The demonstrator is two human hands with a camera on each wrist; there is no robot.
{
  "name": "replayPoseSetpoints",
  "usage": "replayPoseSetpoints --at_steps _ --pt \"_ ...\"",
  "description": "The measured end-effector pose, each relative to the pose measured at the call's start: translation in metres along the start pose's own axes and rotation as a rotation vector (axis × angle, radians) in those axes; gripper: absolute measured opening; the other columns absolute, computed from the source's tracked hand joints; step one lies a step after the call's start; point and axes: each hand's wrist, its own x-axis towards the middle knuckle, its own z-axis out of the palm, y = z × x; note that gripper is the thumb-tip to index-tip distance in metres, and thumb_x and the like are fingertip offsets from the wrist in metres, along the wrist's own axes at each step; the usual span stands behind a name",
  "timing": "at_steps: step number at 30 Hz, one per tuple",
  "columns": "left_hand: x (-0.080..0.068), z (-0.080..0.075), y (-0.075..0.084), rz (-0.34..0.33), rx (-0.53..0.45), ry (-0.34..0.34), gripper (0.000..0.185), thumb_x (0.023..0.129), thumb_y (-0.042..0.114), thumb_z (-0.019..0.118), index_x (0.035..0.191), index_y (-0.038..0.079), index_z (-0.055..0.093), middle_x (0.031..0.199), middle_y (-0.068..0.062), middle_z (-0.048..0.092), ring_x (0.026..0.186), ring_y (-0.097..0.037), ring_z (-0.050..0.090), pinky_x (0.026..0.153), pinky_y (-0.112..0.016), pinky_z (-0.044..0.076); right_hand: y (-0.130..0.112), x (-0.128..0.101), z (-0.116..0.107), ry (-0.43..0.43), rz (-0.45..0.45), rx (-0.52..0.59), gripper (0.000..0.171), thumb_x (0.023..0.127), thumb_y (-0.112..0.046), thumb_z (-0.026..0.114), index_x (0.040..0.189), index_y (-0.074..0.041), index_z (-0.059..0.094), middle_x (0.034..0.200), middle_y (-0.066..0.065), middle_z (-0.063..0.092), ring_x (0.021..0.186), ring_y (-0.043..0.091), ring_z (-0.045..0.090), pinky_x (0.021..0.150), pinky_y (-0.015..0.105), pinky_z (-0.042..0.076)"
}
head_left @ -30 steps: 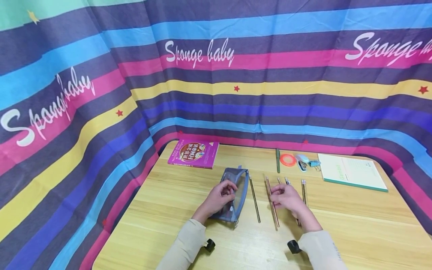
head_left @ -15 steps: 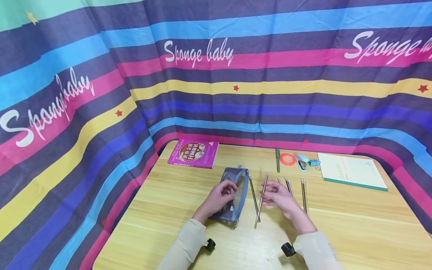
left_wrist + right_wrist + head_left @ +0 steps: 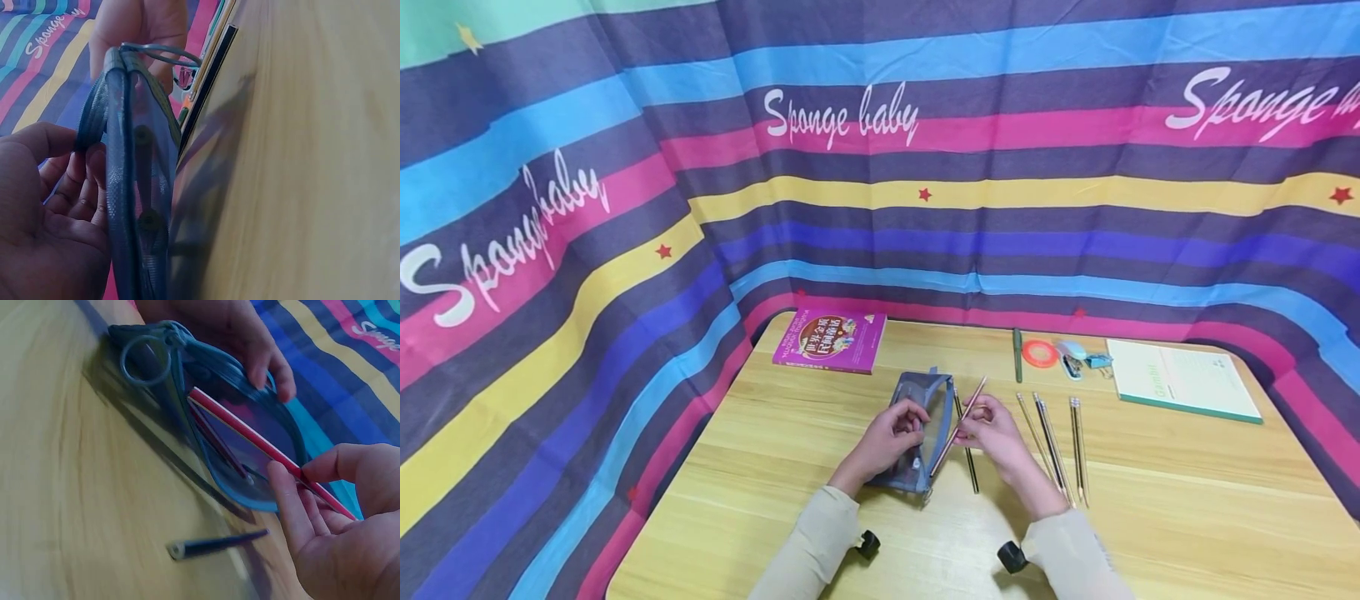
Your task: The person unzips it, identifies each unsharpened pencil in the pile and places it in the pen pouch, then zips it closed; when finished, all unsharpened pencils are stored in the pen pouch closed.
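A pencil (image 3: 958, 425) was pinched between thumb and fingers of the right hand (image 3: 992, 433), held slantwise with its lower end at the mouth of the blue mesh pencil case (image 3: 917, 433), which lay on the bench (image 3: 1187, 500) near its middle, just right of the left hand (image 3: 891, 433). The case's upper edge was gripped by the curled fingers of the left hand, and the opening was kept spread. A miss was judged possible: the mouth was narrow and soft, so the tip could be caught on the mesh or the zip edge and the case pushed away or folded shut, and the grip on the thin shaft could be lost if it were pressed hard. A loose dark pencil (image 3: 966, 446) lying just beside the case could be knocked and rolled by the right wrist. Whether the tip had already passed inside could not be settled; in the right wrist view it appeared laid across the opening. The case's contents were blurred behind the mesh, and the small items at the far edge were too small to be identified.
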Motion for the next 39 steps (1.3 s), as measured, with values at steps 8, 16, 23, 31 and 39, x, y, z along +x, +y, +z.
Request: replayPoseSetpoints --at_steps 8,16,23,31,39 --pt "0.001 0.001 0.000 -0.008 -0.011 0.005 0.022 0.094 -0.006 0.063 0.115 0.003 0.064 0.092 -0.007 0.058 0.079 -0.009 0.055 0.071 -0.020 0.048 0.001 0.003 0.013 -0.015 0.008 0.011 0.041 0.093 0.012 0.056 0.131 0.013 0.042 0.100 0.014 0.055 0.076 0.020 0.068 0.078 0.034 0.064" --pt "0.001 0.000 0.001 -0.014 0.006 0.006 0.021 0.095 -0.004 0.063 0.114 0.005 0.064 0.092 -0.005 0.057 0.079 -0.008 0.055 0.071 -0.021 0.048 0.006 0.003 0.022 -0.047 0.036 -0.003 0.041 0.094 0.012 0.056 0.132 0.013 0.042 0.092 0.010 0.056 0.072 0.018 0.068 0.074 0.032 0.064" --pt "0.000 0.000 0.001 0.001 0.007 -0.011 0.020 0.096 -0.001 0.063 0.115 0.005 0.062 0.090 -0.003 0.057 0.078 -0.008 0.055 0.070 -0.021 0.048 0.009 0.003 0.027 -0.076 0.072 -0.016 0.039 0.095 0.009 0.055 0.133 0.014 0.043 0.095 0.011 0.058 0.072 0.016 0.067 0.072 0.032 0.064" --pt "0.000 0.000 0.001 -0.008 0.020 -0.011 0.021 0.095 -0.001 0.063 0.114 0.006 0.063 0.090 -0.001 0.057 0.079 -0.009 0.056 0.072 -0.022 0.048 0.010 0.003 0.033 -0.094 0.088 -0.034 0.031 0.097 0.006 0.054 0.126 0.013 0.046 0.096 0.016 0.063 0.070 0.017 0.068 0.071 0.034 0.064" --pt "0.000 0.001 0.000 -0.004 0.006 -0.016 0.020 0.094 -0.001 0.064 0.113 0.005 0.063 0.090 -0.003 0.058 0.079 -0.010 0.056 0.072 -0.021 0.048 0.013 0.002 0.041 -0.045 0.097 -0.080 0.033 0.094 0.008 0.055 0.126 0.015 0.049 0.091 0.014 0.065 0.067 0.017 0.067 0.067 0.032 0.063"
